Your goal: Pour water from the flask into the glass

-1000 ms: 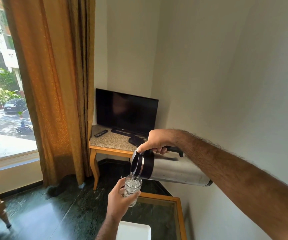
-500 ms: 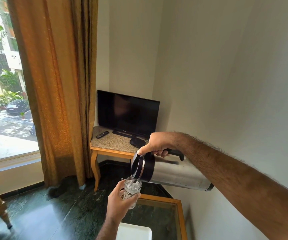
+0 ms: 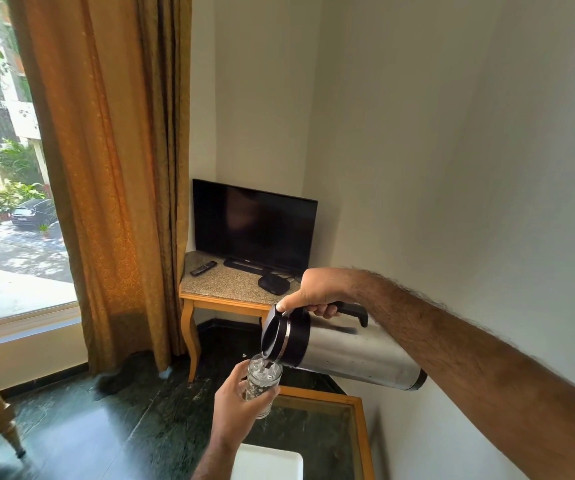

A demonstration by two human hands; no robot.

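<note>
A steel flask (image 3: pixel 352 355) with a black top and black handle lies nearly level in the air, its spout pointing left and down. My right hand (image 3: pixel 313 289) grips its handle, thumb pressed on the lid. A thin stream of water runs from the spout into a clear glass (image 3: pixel 262 382) just below it. My left hand (image 3: pixel 237 407) holds the glass upright from the left side. Water fills much of the glass.
Below the hands is a glass-topped table with a wooden frame (image 3: pixel 362 434) and a white object (image 3: pixel 268 462) on it. A TV (image 3: pixel 253 226) stands on a corner table (image 3: pixel 223 289) with a remote (image 3: pixel 203 268). An orange curtain (image 3: pixel 106 168) hangs left; a wall is close on the right.
The flask has tilted a little further and the water in the glass stands higher. Both hands keep their grips; the view has shifted slightly.
</note>
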